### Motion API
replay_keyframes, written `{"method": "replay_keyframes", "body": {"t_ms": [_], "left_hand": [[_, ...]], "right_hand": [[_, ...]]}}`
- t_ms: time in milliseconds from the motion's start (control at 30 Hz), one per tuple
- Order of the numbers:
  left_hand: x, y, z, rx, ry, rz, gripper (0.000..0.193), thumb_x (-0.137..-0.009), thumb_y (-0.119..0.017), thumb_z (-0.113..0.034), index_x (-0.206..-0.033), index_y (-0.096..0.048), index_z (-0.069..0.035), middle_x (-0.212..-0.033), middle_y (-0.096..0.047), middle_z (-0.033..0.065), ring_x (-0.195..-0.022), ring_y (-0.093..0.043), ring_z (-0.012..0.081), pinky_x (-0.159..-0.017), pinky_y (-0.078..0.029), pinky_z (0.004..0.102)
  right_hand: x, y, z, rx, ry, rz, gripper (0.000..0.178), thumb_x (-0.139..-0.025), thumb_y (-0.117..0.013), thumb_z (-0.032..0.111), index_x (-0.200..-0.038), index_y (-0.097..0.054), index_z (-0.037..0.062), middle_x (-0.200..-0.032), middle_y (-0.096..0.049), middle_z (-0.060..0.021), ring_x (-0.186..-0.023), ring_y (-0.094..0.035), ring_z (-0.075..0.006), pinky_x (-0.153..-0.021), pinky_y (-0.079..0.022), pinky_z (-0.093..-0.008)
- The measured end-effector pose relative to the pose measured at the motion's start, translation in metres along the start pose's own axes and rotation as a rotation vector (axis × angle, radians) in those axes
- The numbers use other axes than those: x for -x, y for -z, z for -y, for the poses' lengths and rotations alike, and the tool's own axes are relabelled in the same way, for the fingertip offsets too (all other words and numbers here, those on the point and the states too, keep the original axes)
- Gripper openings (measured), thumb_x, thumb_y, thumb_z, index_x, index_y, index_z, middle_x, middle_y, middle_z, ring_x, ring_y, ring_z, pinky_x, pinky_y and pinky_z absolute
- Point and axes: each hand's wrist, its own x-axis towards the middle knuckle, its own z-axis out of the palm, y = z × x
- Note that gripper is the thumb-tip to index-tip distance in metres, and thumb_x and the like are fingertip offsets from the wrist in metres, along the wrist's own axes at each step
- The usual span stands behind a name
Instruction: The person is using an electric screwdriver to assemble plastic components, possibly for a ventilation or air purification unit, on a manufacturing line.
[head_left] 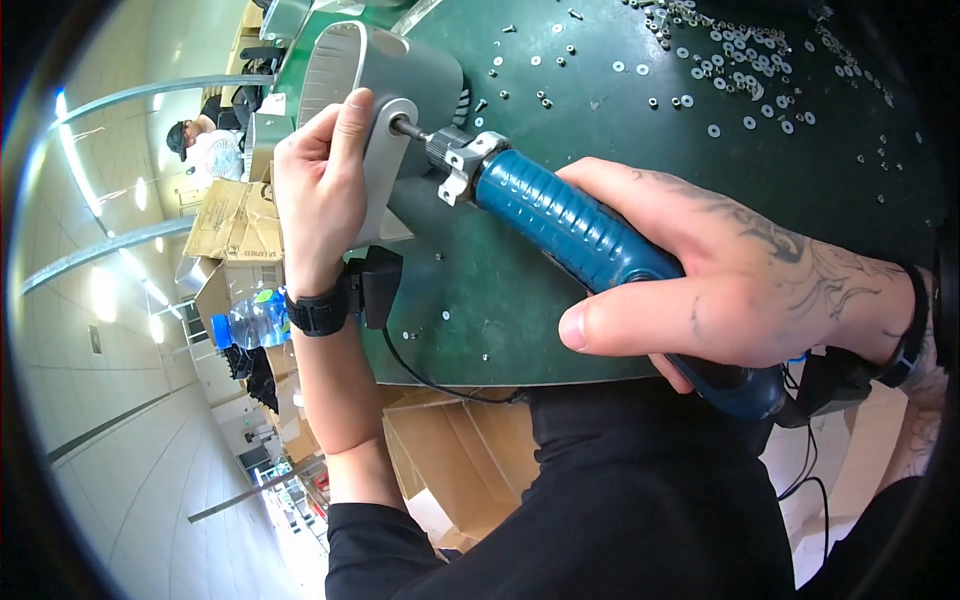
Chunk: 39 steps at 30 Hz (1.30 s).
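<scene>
My right hand is closed round a blue electric screwdriver with a silver metal collar. Its bit meets the round end of a light-grey bracket, at the hole there; a screw head cannot be made out. That bracket lies against the side of a grey, hollow housing on the table. With fingers curled and thumb pressed near the bracket's top, my left hand grips the bracket by its left edge. The left fingertips are partly hidden.
Many washers, nuts and screws lie scattered over the dark green table, thickest at the far right. Left of it are cardboard boxes and a water bottle. Below the near edge sits an open carton. A person is in the background.
</scene>
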Motion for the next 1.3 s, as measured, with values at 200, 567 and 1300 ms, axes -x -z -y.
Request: {"method": "replay_keyframes", "body": {"t_ms": [200,567,1300], "left_hand": [[-0.003,-0.004,-0.007,-0.107,-0.038,-0.002,0.039,-0.105,-0.063,-0.032,-0.092,-0.071,0.004,-0.068,-0.058,-0.0024,-0.067,-0.046,0.0048,-0.059,-0.038,0.0244],[-0.015,-0.001,0.003,-0.026,-0.048,-0.016,0.031,-0.101,-0.069,-0.026,-0.091,-0.074,0.003,-0.068,-0.059,-0.0042,-0.065,-0.046,0.0033,-0.056,-0.034,0.0224],[-0.049,0.026,-0.074,-0.503,-0.171,0.371,0.03,-0.08,-0.082,-0.029,-0.084,-0.076,0.0,-0.084,-0.071,0.0219,-0.08,-0.071,0.0355,-0.075,-0.055,0.041]], "right_hand": [[0.006,-0.003,0.006,0.249,-0.006,-0.09,0.057,-0.096,-0.067,0.017,-0.143,-0.039,0.0011,-0.096,-0.053,-0.0091,-0.059,-0.063,-0.0133,-0.056,-0.055,-0.0305],[0.009,-0.001,0.012,0.218,-0.068,-0.136,0.056,-0.095,-0.068,0.018,-0.142,-0.041,0.0006,-0.092,-0.054,-0.0084,-0.058,-0.063,-0.0141,-0.055,-0.054,-0.031],[-0.017,0.011,-0.006,0.006,0.098,-0.389,0.049,-0.091,-0.074,0.026,-0.122,-0.045,0.0022,-0.083,-0.056,-0.0092,-0.052,-0.06,-0.0178,-0.045,-0.047,-0.0352]]}}
